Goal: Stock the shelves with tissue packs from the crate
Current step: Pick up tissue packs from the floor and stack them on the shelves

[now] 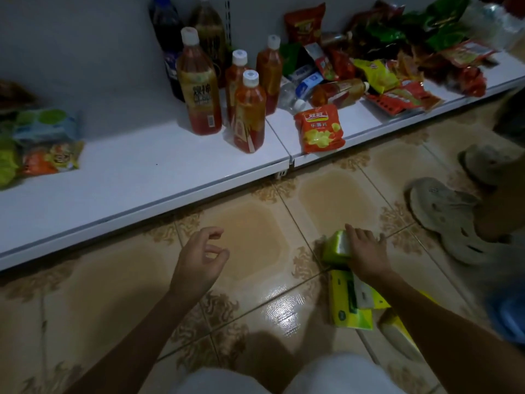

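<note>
A: Stage of stocking?

B: Early, apparently. Right hand [366, 251] fingers [350, 231] clamp a pack [336, 245] on the floor; more packs [348, 302] lie behind them. Left hand [199, 260] fingers loosely curled, empty. Shelf [127, 177] waits ahead.

Shelf [142, 177] spans the upper half of the frame: bottles [199, 89] upper centre, snack bags [397, 66] heaped to their right, packets [42, 143] at the left edge. On the floor [250, 237] below, lower right, right hand [366, 251] lies on one tissue pack [336, 245], further packs [349, 302] just beneath it in frame. Left hand [199, 260] lower centre, well apart; shoes [443, 211] at right edge.
</note>
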{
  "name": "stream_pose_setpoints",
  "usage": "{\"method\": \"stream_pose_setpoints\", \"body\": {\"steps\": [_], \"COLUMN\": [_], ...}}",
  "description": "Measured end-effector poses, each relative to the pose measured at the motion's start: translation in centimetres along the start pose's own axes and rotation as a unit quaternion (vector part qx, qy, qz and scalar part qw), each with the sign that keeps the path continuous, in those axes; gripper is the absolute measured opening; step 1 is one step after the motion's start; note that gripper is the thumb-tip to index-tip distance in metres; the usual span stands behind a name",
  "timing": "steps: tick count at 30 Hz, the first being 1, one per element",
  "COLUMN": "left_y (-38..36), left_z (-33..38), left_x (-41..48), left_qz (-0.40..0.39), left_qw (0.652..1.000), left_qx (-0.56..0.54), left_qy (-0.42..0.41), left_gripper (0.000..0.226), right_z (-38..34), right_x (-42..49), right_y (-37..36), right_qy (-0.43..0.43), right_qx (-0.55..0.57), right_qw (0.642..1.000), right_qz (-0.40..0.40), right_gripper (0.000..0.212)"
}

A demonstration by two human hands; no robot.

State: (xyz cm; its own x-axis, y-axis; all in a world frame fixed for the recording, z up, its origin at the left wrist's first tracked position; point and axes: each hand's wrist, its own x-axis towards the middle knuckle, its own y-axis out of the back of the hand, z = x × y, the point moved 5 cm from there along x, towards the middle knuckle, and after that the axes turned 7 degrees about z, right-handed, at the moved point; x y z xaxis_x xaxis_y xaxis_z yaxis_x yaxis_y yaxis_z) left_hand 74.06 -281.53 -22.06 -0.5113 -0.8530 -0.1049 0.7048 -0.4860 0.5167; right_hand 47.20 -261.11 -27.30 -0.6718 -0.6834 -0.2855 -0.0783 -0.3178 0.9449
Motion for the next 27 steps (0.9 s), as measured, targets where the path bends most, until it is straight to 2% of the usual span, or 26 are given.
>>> {"method": "stream_pose_setpoints", "body": {"steps": [2, 3, 5, 8, 11, 13, 15, 18, 22, 27], "left_y": [0.0, -0.1, -0.7, -2.0, -2.3, -1.6, -0.5, 0.8, 2.2, 5.8], "left_z": [-0.3, -0.2, 0.3, -0.1, -0.7, -0.7, -0.6, -0.8, -0.4, 3.9], "left_x": [-0.2, -0.3, -0.3, 0.0, 0.8, 1.0, 1.1, 1.4, 1.6, 0.8], "left_qz": [-0.011, -0.029, -0.08, -0.111, -0.067, -0.025, 0.023, 0.056, 0.084, 0.092], "left_qw": [1.0, 1.0, 0.997, 0.994, 0.997, 0.999, 0.999, 0.997, 0.994, 0.992], "left_qx": [-0.004, -0.007, -0.001, 0.018, -0.012, -0.014, -0.016, -0.048, -0.066, -0.066], "left_qy": [0.003, -0.001, -0.011, -0.003, -0.02, -0.042, -0.039, -0.029, -0.035, -0.058], "left_gripper": [0.035, 0.038, 0.051, 0.09, 0.11, 0.109, 0.103, 0.089, 0.072, 0.064], "right_z": [-1.8, -2.9, -5.4, -9.0, -12.4, -13.9, -15.0, -16.0, -16.9, -16.8], "right_x": [0.0, 0.0, 0.2, 0.7, 0.7, 0.7, 0.6, 0.2, -0.4, -2.8], "right_y": [1.1, 2.0, 4.3, 7.0, 8.6, 9.2, 9.5, 10.0, 10.7, 15.1], "right_qy": [0.055, 0.074, 0.081, 0.059, 0.053, 0.059, 0.069, 0.107, 0.161, 0.184], "right_qx": [0.052, 0.141, 0.343, 0.525, 0.646, 0.679, 0.685, 0.691, 0.641, 0.604], "right_qw": [0.997, 0.986, 0.932, 0.841, 0.753, 0.723, 0.717, 0.711, 0.745, 0.768], "right_qz": [0.033, 0.048, 0.083, 0.118, 0.11, 0.111, 0.104, 0.077, 0.091, 0.107], "right_gripper": [0.083, 0.083, 0.08, 0.073, 0.058, 0.053, 0.059, 0.08, 0.106, 0.111]}}
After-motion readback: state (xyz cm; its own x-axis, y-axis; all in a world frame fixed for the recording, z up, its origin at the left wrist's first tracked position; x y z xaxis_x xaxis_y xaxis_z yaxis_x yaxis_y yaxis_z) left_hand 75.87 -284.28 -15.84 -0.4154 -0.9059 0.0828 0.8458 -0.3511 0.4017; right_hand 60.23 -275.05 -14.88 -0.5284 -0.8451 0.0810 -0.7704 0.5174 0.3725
